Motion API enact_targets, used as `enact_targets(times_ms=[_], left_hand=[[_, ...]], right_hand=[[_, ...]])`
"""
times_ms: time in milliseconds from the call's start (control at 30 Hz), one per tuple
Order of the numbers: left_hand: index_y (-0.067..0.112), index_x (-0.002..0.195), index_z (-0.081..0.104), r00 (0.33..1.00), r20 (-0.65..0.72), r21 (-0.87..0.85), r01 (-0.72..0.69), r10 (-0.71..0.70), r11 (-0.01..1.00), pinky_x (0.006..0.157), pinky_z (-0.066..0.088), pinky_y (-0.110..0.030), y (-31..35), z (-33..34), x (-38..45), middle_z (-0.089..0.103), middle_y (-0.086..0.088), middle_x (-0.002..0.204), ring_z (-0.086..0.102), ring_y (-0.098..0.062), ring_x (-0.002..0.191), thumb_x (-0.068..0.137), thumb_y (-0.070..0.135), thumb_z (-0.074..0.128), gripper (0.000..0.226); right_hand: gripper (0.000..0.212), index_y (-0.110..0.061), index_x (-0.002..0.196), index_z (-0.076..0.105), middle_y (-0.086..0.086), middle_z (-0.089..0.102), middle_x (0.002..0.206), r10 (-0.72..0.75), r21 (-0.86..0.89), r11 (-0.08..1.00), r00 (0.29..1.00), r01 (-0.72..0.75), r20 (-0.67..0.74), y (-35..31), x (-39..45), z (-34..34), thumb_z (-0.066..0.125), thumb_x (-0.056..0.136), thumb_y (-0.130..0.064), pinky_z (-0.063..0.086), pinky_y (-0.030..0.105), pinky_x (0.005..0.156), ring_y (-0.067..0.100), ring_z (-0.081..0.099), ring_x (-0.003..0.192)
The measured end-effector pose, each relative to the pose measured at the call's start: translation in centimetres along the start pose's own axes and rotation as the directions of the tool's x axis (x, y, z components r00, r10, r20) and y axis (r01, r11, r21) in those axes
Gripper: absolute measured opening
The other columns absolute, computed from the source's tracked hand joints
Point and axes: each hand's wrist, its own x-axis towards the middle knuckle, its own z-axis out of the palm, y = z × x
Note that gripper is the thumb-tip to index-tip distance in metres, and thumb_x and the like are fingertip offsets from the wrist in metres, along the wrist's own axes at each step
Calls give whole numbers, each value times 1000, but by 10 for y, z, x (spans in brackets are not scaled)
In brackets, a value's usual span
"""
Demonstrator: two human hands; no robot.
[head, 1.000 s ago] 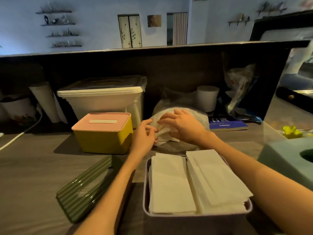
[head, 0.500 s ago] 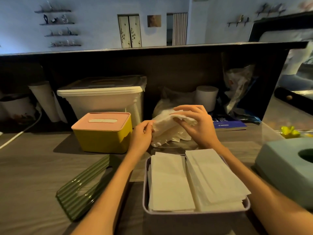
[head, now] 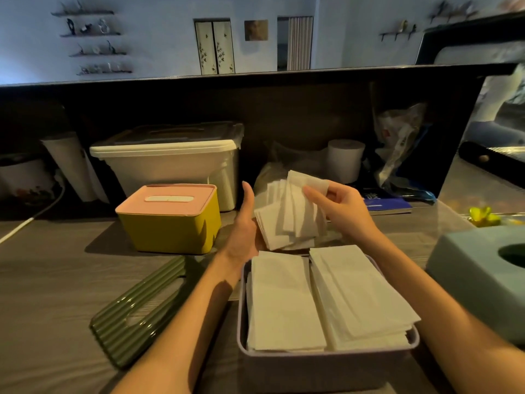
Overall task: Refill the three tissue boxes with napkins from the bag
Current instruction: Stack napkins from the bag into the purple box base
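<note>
A loose bunch of white napkins point(head: 289, 214) hangs above the open grey tissue box point(head: 326, 362), which holds two stacks of napkins side by side. My right hand point(head: 341, 209) pinches the bunch at its top edge. My left hand point(head: 245, 226) lies flat against the bunch's left side with fingers straight. The clear napkin bag point(head: 267, 177) lies just behind the bunch. That box's ribbed green lid point(head: 139, 311) rests on the counter at left. A yellow box with a pink lid point(head: 170, 217) stands at middle left, and a pale blue tissue box point(head: 480, 271) at right.
A large white lidded bin point(head: 170, 157) stands behind the yellow box. A white paper roll point(head: 345, 157), a crumpled plastic bag point(head: 397, 143) and a blue book point(head: 386, 204) sit at the back right. A white cable point(head: 34, 214) runs at far left.
My hands have lifted the bunch of napkins out of the bag and drawn it toward the open grey box. My left hand went from pinching to lying flat against it.
</note>
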Motion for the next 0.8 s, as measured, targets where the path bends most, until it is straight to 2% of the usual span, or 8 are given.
enact_targets(times_ms=[133,200,300,367,433,600,700,800], left_hand=[[37,118,66,993,24,184,107,-113,977,98,54,-40,-3,0,5,75,1,112,68,-20,111,91,71,43,49],[31,111,68,992,-65,241,119,-106,963,91,56,-33,-8,0,10,76,5,101,70,-14,100,93,68,44,48],[26,114,68,988,-110,234,134,-111,963,98,55,-38,-5,4,7,76,3,100,69,-20,104,97,65,40,51],[17,128,62,986,-122,256,139,-111,957,84,53,-21,0,6,4,70,6,102,68,-19,101,102,60,32,59],[19,124,56,991,-125,281,88,-54,956,58,46,-6,1,1,3,62,8,94,63,-11,85,106,53,25,49],[12,138,51,966,-254,227,103,-43,969,45,50,-17,-8,-6,13,69,-7,100,68,-17,81,104,57,32,60],[7,136,50,964,-253,106,114,-84,988,45,53,-19,-5,-2,11,64,-10,107,65,-19,82,106,48,38,53],[12,131,51,953,-250,-102,152,-173,983,53,60,-26,-1,0,10,63,-15,120,64,-22,87,103,46,48,44]], right_hand=[[10,-31,107,67,-19,72,91,-8,-28,1000,1000,7,-22,1,-4,0,68,96,-30,52,8,62,-10,68,85],[6,-31,102,67,-17,72,91,3,-34,999,1000,-4,-31,1,-5,0,67,97,-28,53,9,62,-8,69,84],[4,-29,101,68,-12,72,93,32,-13,999,996,-33,-80,3,-5,-1,65,99,-26,56,14,63,4,71,85],[14,-21,112,67,-7,70,101,85,8,996,986,-85,-141,3,-4,-4,63,101,-28,58,19,65,8,68,91],[27,-14,123,64,0,69,111,124,56,992,966,-114,-227,3,-1,-8,62,101,-30,60,30,79,15,67,103],[26,-17,124,63,4,68,118,207,231,965,908,-127,-365,-11,2,-19,60,102,-32,58,39,88,20,66,110],[24,-20,123,62,2,70,120,320,477,861,918,-178,-236,-19,5,-25,63,100,-29,58,43,92,21,69,110],[55,-11,143,54,4,72,109,365,504,802,931,-321,13,-24,6,-22,67,96,-36,62,38,79,19,71,95]])
